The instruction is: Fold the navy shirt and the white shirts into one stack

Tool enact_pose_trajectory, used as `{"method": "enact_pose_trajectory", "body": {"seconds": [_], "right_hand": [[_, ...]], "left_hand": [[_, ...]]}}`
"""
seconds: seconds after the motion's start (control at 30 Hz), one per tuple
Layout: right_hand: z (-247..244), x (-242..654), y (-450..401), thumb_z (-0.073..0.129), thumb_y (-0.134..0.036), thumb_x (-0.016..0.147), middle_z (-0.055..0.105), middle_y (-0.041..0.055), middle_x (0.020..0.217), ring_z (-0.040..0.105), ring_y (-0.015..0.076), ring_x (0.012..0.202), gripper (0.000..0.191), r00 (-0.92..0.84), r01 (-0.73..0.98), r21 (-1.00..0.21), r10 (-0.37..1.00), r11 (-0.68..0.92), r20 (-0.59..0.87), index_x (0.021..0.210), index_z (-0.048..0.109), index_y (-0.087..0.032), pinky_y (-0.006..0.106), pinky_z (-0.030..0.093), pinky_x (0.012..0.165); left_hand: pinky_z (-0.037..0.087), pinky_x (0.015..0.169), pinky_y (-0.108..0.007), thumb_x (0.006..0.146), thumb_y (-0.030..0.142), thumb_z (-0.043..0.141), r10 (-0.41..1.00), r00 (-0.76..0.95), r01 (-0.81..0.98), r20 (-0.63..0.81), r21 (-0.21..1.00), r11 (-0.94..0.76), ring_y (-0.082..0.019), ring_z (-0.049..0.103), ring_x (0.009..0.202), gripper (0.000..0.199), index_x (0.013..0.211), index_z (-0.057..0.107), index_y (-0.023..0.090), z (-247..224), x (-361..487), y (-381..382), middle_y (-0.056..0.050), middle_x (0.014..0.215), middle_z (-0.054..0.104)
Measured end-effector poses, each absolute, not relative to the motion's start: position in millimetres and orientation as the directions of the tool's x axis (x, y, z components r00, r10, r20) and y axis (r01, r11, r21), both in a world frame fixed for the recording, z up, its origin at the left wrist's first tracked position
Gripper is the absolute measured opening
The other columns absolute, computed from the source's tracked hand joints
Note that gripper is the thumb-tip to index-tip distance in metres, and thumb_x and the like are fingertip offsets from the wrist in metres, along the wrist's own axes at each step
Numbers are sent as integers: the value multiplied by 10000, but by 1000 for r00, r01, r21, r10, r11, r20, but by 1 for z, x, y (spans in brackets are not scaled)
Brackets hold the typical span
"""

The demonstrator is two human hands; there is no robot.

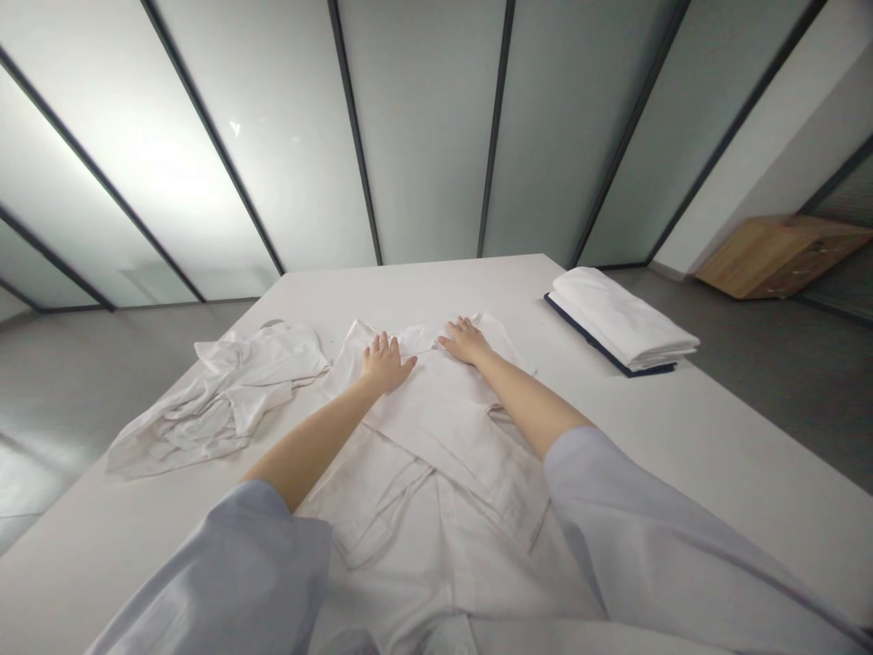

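Observation:
A white button-front shirt lies spread on the white table, with a sleeve or panel folded across its middle. My left hand rests flat on the upper shirt, fingers spread. My right hand presses flat on it a little farther along, near the collar area. Neither hand grips the cloth. My light blue sleeves cover the lower part of the view and hide some of the shirt. To the left lies a crumpled white garment.
A neat stack of folded white cloth sits on a dark navy board at the table's right side. Frosted glass panels stand behind the table. A low wooden cabinet stands on the grey floor at far right.

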State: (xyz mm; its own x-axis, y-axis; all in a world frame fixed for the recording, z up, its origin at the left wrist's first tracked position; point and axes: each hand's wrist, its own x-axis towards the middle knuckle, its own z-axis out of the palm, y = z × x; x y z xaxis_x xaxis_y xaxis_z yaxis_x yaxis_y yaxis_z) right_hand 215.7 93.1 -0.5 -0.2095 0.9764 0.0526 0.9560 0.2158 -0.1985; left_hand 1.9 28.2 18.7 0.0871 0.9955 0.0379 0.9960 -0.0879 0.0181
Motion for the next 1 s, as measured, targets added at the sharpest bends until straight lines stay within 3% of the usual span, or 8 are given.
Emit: {"method": "enact_pose_trajectory", "body": {"seconds": [0.13, 0.27, 0.4, 0.53, 0.67, 0.9, 1.0], "right_hand": [[10, 216, 88, 332, -447, 989, 290, 144, 1572, 241, 282, 1448, 579, -204, 954, -197, 971, 226, 126, 1477, 371, -140, 391, 245, 1142], [27, 216, 69, 409, -397, 958, 417, 121, 1502, 343, 274, 1392, 503, -302, 934, -146, 939, 326, 167, 1404, 481, -177, 394, 298, 1114], [31, 215, 38, 364, -468, 961, 513, 112, 1423, 448, 303, 1304, 472, -289, 947, -143, 957, 287, 9, 1319, 571, -241, 468, 333, 1072], [11, 214, 15, 262, -640, 939, 314, 122, 1565, 276, 372, 1411, 653, -212, 970, -148, 967, 192, -138, 1454, 424, -272, 621, 233, 1081], [-6, 219, 20, 218, -694, 920, 146, 117, 1622, 133, 384, 1457, 744, -184, 977, -128, 979, 172, -87, 1533, 264, -275, 660, 129, 1096], [3, 230, 58, 277, -635, 941, 249, 118, 1594, 230, 372, 1432, 671, -178, 979, -104, 984, 174, -31, 1494, 354, -261, 610, 192, 1102], [4, 232, 63, 332, -573, 953, 335, 129, 1554, 317, 342, 1394, 594, -201, 976, -81, 979, 203, 37, 1425, 453, -233, 549, 248, 1094]], "left_hand": [[250, 1100, -603, 880, 722, 201, 988, 68, 998, -141, 15, -66, -376, 180, 1460, 854, 1518, 262, 159, 12, 10, 2, -186, 1599, 189], [205, 1100, -639, 888, 703, 183, 996, 46, 999, -80, -6, -47, -377, 149, 1467, 841, 1524, 247, 155, 3, 12, 9, -193, 1601, 177], [230, 1095, -611, 889, 693, 230, 999, 47, 999, -28, 20, -46, -368, 203, 1449, 814, 1495, 309, 157, 5, 8, 37, -192, 1587, 226], [318, 1056, -496, 903, 623, 320, 989, 87, 996, 117, 1, -87, -348, 386, 1337, 675, 1335, 503, 138, 13, 8, 52, -194, 1445, 453], [354, 1004, -442, 932, 500, 339, 970, 174, 984, 169, -56, -166, -301, 521, 1172, 503, 1188, 581, 142, 19, 16, 40, -162, 1222, 609], [392, 971, -459, 907, 630, 293, 988, 150, 989, -21, -9, -150, -318, 486, 1226, 616, 1252, 544, 187, 20, 23, 3, -153, 1315, 559], [342, 1025, -538, 898, 665, 252, 989, 128, 992, -74, 3, -128, -362, 372, 1347, 698, 1382, 446, 200, 15, 21, -3, -168, 1477, 422]]}}
